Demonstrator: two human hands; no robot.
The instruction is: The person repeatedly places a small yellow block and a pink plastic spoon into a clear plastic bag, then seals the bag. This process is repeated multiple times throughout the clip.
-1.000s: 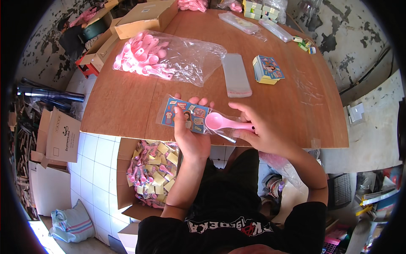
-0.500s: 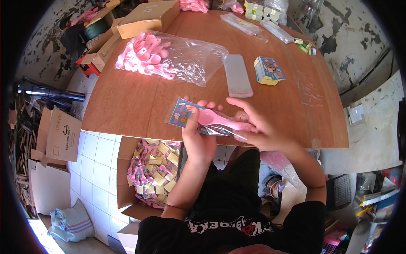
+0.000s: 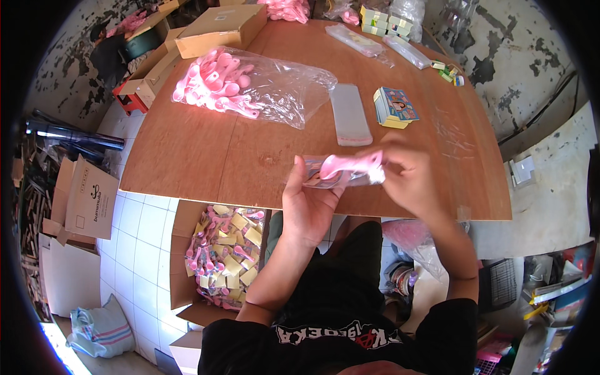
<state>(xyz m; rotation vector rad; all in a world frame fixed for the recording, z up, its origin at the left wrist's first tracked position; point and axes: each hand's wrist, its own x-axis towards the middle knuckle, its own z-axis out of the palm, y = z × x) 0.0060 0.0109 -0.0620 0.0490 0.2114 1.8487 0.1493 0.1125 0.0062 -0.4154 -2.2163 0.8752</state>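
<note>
Over the table's near edge, my left hand holds a clear plastic sleeve from the left, thumb on top and fingers underneath. A pink spoon lies along the sleeve, over a colourful printed card. Closed and slightly blurred, my right hand grips the sleeve's right end by the spoon's handle; its exact hold is partly hidden. Beyond my hands lie a stack of flat clear sleeves and a stack of printed cards. Farther left rests a large clear bag of pink spoons.
Below the table's left front edge stands an open carton with many packed spoons. A closed cardboard box sits at the table's far left. Wrapped sleeve packs and small boxes lie at the back.
The spoon and sleeve have shifted right and turned more level. My right hand has gone from spread fingers to a closed grip at the sleeve's right end, rising slightly.
</note>
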